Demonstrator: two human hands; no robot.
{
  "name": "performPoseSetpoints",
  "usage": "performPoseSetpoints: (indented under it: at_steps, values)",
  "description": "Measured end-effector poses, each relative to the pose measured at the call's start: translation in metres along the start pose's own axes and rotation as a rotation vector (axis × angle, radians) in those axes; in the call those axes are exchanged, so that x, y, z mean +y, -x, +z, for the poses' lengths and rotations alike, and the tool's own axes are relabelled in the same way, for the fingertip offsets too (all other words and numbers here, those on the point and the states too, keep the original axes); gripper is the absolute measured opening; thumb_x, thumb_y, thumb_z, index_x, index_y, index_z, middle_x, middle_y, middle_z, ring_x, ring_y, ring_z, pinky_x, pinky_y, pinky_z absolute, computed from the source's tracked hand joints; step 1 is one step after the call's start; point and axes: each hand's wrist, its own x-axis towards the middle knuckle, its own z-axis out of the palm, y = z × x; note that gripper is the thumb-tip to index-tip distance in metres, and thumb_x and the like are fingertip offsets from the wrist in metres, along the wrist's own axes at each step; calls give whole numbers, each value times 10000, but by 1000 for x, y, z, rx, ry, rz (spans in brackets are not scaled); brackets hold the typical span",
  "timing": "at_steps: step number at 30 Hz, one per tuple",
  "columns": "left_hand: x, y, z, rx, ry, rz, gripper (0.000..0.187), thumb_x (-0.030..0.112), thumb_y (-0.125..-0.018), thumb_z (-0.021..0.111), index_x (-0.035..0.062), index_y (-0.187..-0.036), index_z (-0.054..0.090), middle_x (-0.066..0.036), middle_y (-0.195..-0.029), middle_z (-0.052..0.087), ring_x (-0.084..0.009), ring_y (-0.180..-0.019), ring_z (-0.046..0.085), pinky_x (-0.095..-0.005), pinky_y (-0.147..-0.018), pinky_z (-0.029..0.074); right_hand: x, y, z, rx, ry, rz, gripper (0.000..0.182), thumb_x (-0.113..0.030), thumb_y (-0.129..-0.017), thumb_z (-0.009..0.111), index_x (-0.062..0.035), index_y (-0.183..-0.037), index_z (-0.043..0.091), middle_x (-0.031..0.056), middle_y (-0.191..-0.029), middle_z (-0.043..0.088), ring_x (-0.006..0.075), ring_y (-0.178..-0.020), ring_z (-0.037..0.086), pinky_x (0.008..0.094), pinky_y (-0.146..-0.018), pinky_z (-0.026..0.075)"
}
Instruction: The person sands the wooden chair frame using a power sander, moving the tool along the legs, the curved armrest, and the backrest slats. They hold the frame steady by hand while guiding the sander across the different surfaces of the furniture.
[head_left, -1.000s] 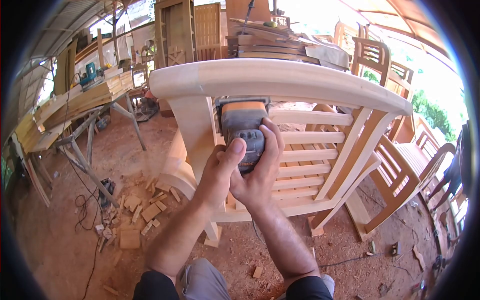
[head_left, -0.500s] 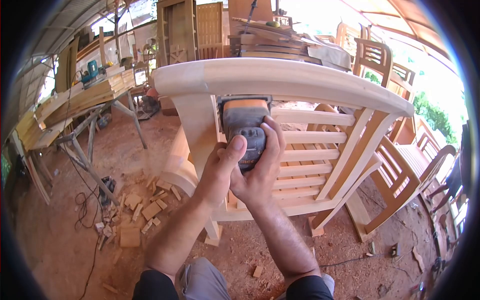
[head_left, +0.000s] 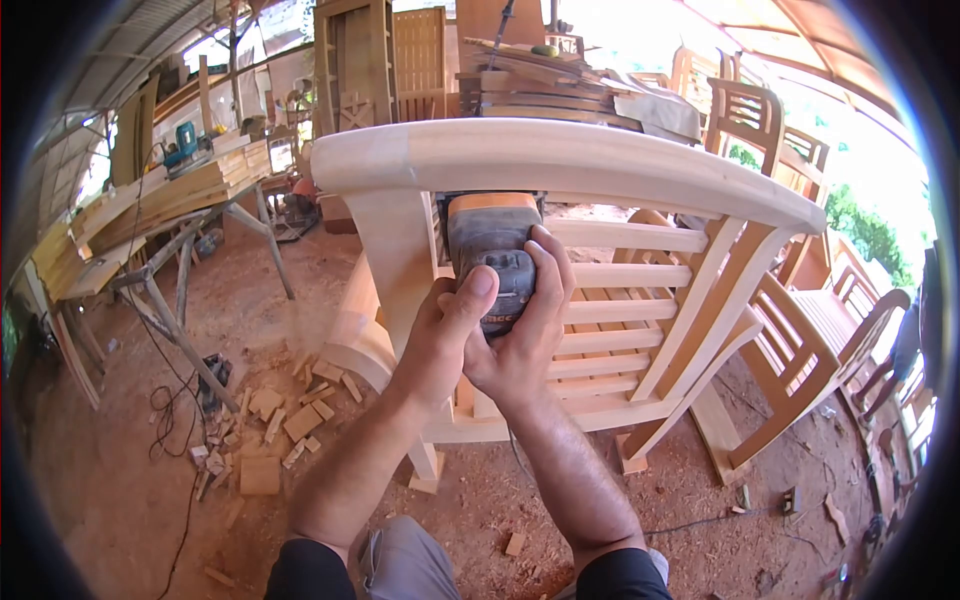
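Note:
Both hands are wrapped around a black and orange sheet sander (head_left: 492,228). My left hand (head_left: 440,330) grips its left side, thumb lying over the body. On the right side my right hand (head_left: 527,335) curls its fingers around the housing. The sander's front end sits just under the curved armrest (head_left: 570,160) of a pale, unfinished wooden bench (head_left: 385,240). Beyond and to the right of the sander run the bench's horizontal slats (head_left: 625,310). The sander's working face is turned away and hidden.
Wood offcuts (head_left: 300,420) and sawdust lie on the dirt floor at left, near a workbench stacked with boards (head_left: 190,190). Wooden chairs (head_left: 800,330) stand at right, with a person's legs (head_left: 890,370) beyond. A power cord (head_left: 700,522) crosses the floor.
The sander has tipped and shifted slightly, so less of its dark front pad shows under the armrest. Both hands moved with it. A cord now shows beside my right forearm.

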Motion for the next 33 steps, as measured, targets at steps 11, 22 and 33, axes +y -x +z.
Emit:
performPoseSetpoints:
  at_steps: [11, 22, 33]
  values:
    - [-7, -2, -3, 12, -8, 16, 698, 610, -1022, 603, -66, -1162, 702, -106, -1066, 734, -155, -981, 694, -290, -868, 546, 4, -4, -2, -7, 4, -54, 846, -241, -816, 846, 29, -1472, 384, 324, -1485, 440, 495, -1289, 570, 519, -981, 564]
    - [-73, 45, -24, 83, 38, -193, 661, 600, -1021, 626, -49, -1088, 731, -77, -993, 737, -117, -904, 680, -261, -797, 538, 5, 82, -16, -145, 36, 192, 802, -215, -834, 821, 51, -1464, 401, 325, -1475, 454, 498, -1336, 524, 531, -1074, 500]
    - [-46, 22, -10, 96, 46, -138, 682, 621, -1013, 622, -50, -1074, 726, -81, -1001, 733, -126, -911, 683, -267, -832, 538, 4, 35, -12, -103, 30, 98, 801, -202, -835, 818, 47, -1472, 401, 323, -1475, 455, 497, -1328, 531, 526, -1058, 511]
